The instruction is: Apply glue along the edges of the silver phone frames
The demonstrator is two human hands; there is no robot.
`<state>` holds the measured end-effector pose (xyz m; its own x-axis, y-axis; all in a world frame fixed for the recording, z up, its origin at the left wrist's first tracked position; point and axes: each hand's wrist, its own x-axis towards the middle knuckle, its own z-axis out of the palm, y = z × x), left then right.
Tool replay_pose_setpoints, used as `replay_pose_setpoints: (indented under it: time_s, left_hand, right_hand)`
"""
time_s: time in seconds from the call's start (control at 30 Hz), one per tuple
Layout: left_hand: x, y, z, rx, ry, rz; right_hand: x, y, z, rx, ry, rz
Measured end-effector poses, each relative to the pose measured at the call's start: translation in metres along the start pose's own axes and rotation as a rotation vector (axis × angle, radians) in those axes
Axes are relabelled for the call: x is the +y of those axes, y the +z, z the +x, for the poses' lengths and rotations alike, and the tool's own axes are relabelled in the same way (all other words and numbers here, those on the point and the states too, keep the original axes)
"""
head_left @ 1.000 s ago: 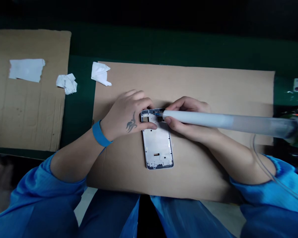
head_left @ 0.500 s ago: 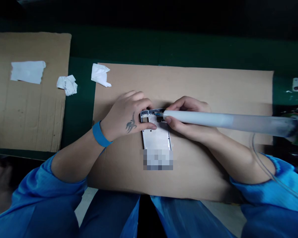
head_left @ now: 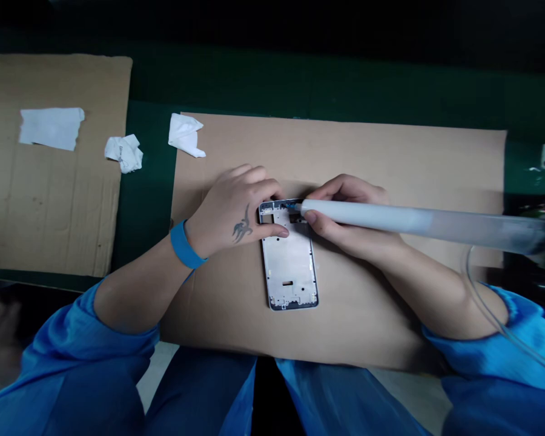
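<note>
Metal mid-frame of a smartphone (head_left: 288, 269), flat on a large cardboard sheet (head_left: 390, 163), near the centre of the view, with the long side pointing away from the person. Left hand (head_left: 229, 212) on the upper end of this mid-frame, fingers (head_left: 258, 197) bent and closed over the top edge, thumb pressing on the silver face, so a firm hold from above. Right hand (head_left: 345, 221) just beside it, fingers (head_left: 311, 221) closed around the front of a long dispensing syringe (head_left: 390, 218), in a hold similar to a pen. Small blue tip (head_left: 293, 206) of the syringe touching the upper edge area of the mid-frame.

By judgement, a light and stiff part, but probably fragile at the narrow strips around its openings, and perhaps slippery on cardboard. Best place for taking hold: the outer edges, away from the tip.

Inside the syringe barrel, a milky white filling near the front, more clear toward the back; exact content not possible to tell. Thin clear hose (head_left: 475, 284) curving down at the right side.

At upper left, a second cardboard sheet (head_left: 49, 194) with a white paper piece (head_left: 51, 128) on it. Two crumpled tissues (head_left: 124, 153) (head_left: 186, 134) near the edges of the sheets, on the green bench mat (head_left: 145, 206).
</note>
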<state>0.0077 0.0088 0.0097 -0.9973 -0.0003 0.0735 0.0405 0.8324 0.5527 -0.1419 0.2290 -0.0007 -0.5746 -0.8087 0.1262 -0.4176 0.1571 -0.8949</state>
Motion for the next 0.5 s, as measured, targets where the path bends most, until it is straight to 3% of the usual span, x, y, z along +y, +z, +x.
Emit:
replay_pose_setpoints:
  time_s: [0.5]
  left_hand:
    - [0.0001,0.0027,-0.0004,0.013,0.003,0.021]
  right_hand:
    - [-0.0024,0.0009,0.0002,0.032,-0.004,-0.02]
